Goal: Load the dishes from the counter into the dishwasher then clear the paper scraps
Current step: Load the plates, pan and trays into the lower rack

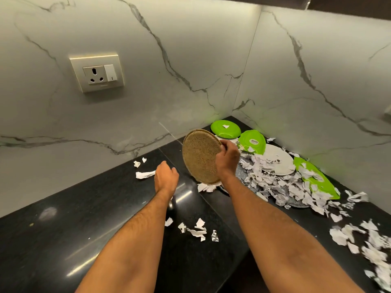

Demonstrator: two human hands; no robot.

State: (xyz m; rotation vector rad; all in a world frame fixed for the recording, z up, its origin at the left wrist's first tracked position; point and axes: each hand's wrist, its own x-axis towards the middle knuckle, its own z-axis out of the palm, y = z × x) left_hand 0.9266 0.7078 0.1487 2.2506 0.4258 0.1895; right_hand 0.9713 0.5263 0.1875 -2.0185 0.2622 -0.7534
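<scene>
My right hand [227, 158] grips the rim of a round speckled brown plate [198, 156] and holds it tilted on edge above the black counter [105, 218]. My left hand [166, 176] hovers just left of the plate with loosely curled fingers and holds nothing. Behind the plate lie three green plates [225, 129], [252, 141], [317, 178], a white plate [279, 159] and a grey speckled plate [243, 172], partly buried under torn paper scraps [275, 182]. More paper scraps [198, 229] lie near my forearms.
Marble walls meet in the corner behind the dishes. A wall socket [97, 72] sits on the left wall. Loose scraps lie at the left [143, 174] and a heap at the counter's right edge [368, 240].
</scene>
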